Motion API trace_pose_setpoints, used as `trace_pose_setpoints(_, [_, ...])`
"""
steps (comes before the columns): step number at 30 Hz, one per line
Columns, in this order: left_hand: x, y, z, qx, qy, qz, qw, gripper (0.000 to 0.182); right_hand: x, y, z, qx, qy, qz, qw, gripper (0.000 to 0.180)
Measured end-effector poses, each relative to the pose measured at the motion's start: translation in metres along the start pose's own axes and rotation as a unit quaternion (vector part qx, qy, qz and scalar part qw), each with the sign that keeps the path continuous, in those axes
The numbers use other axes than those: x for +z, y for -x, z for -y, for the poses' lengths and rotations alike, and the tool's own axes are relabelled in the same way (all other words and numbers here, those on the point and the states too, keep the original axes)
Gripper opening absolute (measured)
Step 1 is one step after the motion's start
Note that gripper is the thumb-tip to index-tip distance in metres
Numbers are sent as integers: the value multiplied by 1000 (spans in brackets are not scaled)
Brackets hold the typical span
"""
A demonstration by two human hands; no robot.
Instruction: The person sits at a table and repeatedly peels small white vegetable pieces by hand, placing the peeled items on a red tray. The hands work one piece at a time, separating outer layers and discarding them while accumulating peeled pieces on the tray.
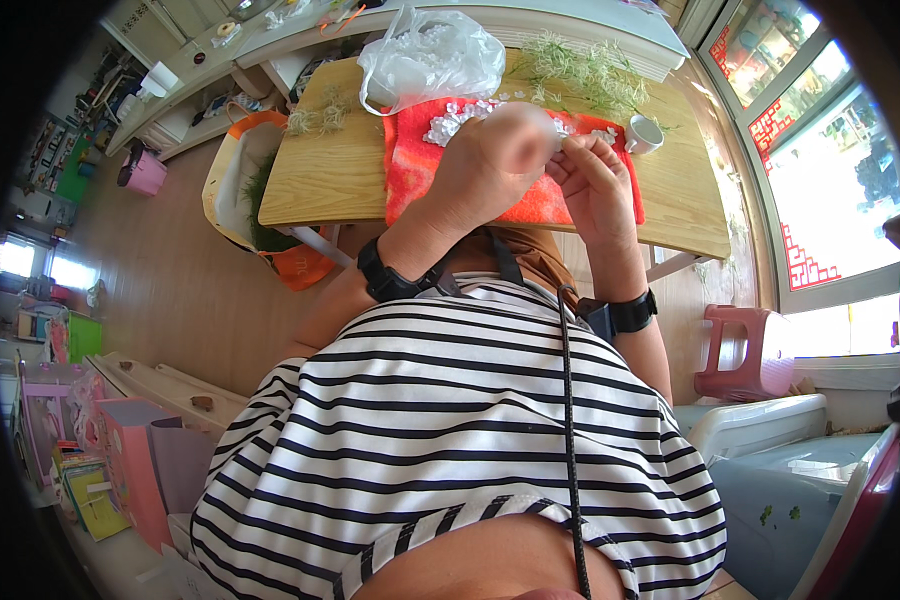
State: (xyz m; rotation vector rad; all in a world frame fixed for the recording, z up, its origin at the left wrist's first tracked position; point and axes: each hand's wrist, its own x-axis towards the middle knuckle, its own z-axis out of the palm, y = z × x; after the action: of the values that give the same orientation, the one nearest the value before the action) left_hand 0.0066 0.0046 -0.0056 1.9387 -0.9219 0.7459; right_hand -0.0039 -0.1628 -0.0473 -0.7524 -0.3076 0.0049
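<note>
Over a folded red-orange towel [412, 169] on the wooden table, my two hands meet close together. My left hand [487, 157] is bent inward, its fingers hidden behind a blurred patch. The fingertips of my right hand [592, 165] pinch a small pale piece [558, 142] against the left hand; its exact shape is too small to tell. Small translucent white plastic pieces [444, 129], petal-like, lie heaped on the towel's far part behind my hands. A clear plastic bag [435, 56] beyond them holds more such pieces. To the right stands a white cup [643, 135].
Thin green artificial sprigs [585, 71] spread across the far right of the table [322, 180], with a paler bunch [322, 116] at far left. An orange-and-white bag [229, 176] with green strands stands left of the table. A pink stool [746, 352] is at the right.
</note>
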Motion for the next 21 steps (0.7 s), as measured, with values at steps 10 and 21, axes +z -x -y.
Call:
trace_pose_setpoints(10, [4,4,4,-18,27,7,999,8,13,4,2,-59,225,-14,973,12])
trace_pose_setpoints(21, [4,10,11,-183,207,63,959,13,18,3,1,-167,539,-28,825,8])
